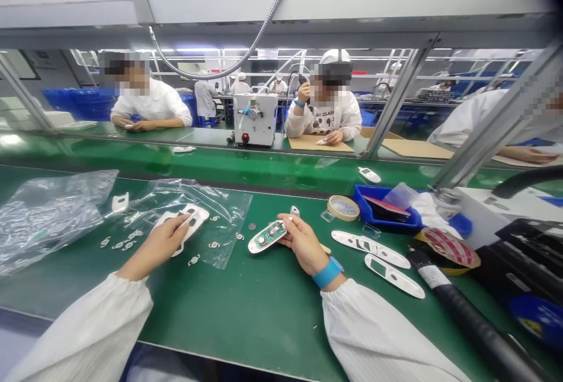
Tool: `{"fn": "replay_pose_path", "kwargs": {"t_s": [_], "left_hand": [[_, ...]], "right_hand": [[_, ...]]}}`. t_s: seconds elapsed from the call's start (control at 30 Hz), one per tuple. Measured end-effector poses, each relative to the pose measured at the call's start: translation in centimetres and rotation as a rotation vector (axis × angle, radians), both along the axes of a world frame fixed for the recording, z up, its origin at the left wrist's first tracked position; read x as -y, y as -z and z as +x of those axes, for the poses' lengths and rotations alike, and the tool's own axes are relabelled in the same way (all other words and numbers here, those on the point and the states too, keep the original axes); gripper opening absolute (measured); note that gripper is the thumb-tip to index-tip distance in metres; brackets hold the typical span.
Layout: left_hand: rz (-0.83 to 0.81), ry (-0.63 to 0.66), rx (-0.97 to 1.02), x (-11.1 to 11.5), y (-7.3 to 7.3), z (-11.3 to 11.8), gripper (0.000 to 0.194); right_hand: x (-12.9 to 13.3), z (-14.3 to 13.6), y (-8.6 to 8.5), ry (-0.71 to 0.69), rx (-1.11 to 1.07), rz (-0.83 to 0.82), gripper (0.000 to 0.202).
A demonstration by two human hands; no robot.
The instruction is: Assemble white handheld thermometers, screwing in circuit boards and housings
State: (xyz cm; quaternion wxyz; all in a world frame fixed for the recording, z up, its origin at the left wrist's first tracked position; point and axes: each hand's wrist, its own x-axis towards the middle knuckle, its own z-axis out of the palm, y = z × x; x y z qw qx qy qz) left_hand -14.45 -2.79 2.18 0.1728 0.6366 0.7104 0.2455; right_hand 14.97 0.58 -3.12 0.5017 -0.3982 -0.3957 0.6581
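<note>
My left hand (160,247) is closed on a white plastic cover (197,217) with cut-out openings, above a clear plastic bag (233,206). Another white piece shows partly behind those fingers. My right hand (305,244) grips a white oval shell (253,247) by its far end. Inside the shell lies a green circuit board (269,235) with small parts on it. Between my hands are a small grey disc (252,226) and several small white plastic pieces (214,245). To the right of my right hand lie two long white covers (372,248) (394,276).
A bag of many small parts (48,217) lies left. At right are a round tub (343,208), a blue bin (387,217), a tape roll (451,247) and a black tool handle (461,311). Beyond the green belt (246,162), co-workers sit beside a white machine (255,118).
</note>
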Motion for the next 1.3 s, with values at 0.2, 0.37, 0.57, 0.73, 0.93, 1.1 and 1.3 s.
{"fn": "replay_pose_path", "kwargs": {"t_s": [0.2,0.37,0.57,0.73,0.93,1.1,1.3], "left_hand": [[-0.01,0.179,0.273,0.3,-1.4,5.6,0.05],[-0.473,0.551,0.809,-1.4,-0.4,13.0,0.045],[-0.678,0.538,1.095,-2.8,1.9,15.2,0.034],[-0.735,0.389,1.319,-2.1,2.1,14.8,0.024],[-0.741,0.455,1.385,-2.0,1.9,14.2,0.034],[-0.75,0.654,1.258,-2.0,2.5,14.2,0.014],[-0.707,0.63,1.142,-1.3,2.9,14.7,0.015]], "right_hand": [[1.1,-0.3,-1.6,-0.064,0.005,0.073,0.032],[1.3,0.0,-2.0,-0.011,0.105,0.261,0.026],[0.5,0.4,-2.3,0.019,0.258,0.322,0.029],[2.3,3.3,-4.5,0.154,0.512,0.317,0.035],[10.3,13.9,-6.0,0.495,1.045,0.217,0.04],[15.4,21.9,-5.0,0.602,1.267,0.067,0.047],[17.4,25.3,-3.1,0.476,1.411,0.045,0.045]]}}
